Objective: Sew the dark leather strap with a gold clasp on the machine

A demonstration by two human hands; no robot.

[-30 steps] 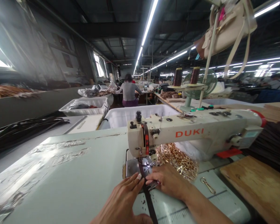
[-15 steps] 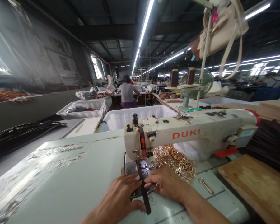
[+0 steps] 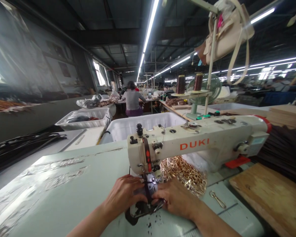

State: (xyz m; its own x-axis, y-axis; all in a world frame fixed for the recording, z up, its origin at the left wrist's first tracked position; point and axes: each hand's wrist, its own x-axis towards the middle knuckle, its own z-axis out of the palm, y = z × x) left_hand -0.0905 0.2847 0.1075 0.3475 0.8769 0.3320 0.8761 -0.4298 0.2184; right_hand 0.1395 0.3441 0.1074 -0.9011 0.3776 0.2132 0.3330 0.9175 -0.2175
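Both forearms are bare, with no sleeves in sight. The left hand [image 3: 123, 196] and the right hand [image 3: 176, 199] wear no gloves. The fingernails are short and plain.

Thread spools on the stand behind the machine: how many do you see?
2. The left spool and the right spool stand upright side by side on the stand, in front of the green fan. Others may be hidden behind.
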